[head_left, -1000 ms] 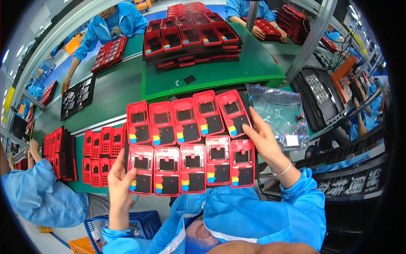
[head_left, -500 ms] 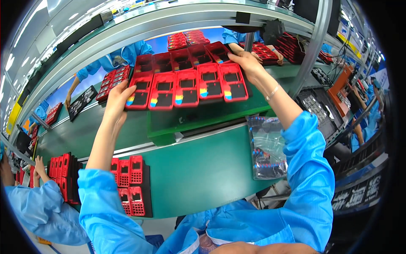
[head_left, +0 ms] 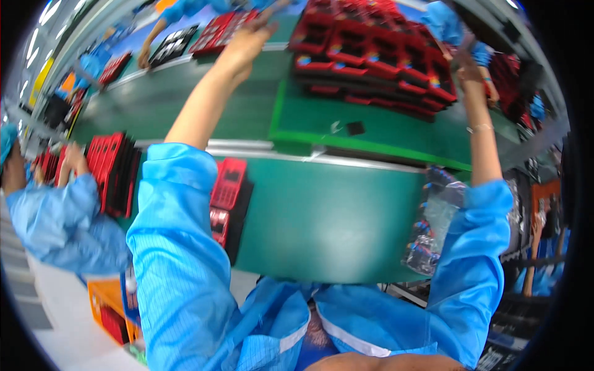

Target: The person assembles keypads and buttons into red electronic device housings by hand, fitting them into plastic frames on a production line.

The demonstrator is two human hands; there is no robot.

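Note:
Red phone housings in stacked trays [head_left: 377, 59] sit at the far side, on the green raised platform [head_left: 371, 133]. Left of the stack, my left hand [head_left: 241, 52] reaches forward, its fingers stretched out and apart, with nothing seen in them. At the stack's right edge is my right hand [head_left: 468, 69], smeared by motion; whether it touches the trays I cannot tell. Beside my left sleeve, a black tray of red keypad phone housings [head_left: 229, 182] lies on the green bench, partly covered by the sleeve.
A clear plastic bag of small parts [head_left: 433, 222] lies at the bench's right. More upright red housings [head_left: 108, 173] stand at left near a co-worker's blue sleeve [head_left: 62, 210]. Across the line are a red tray [head_left: 219, 34] and a black tray [head_left: 173, 46]. A small black square [head_left: 355, 128] lies on the platform.
The tray of red housings that both hands held is now on the far stack. My left hand has come away from it; my right hand has moved to the stack's right edge. The view has shifted.

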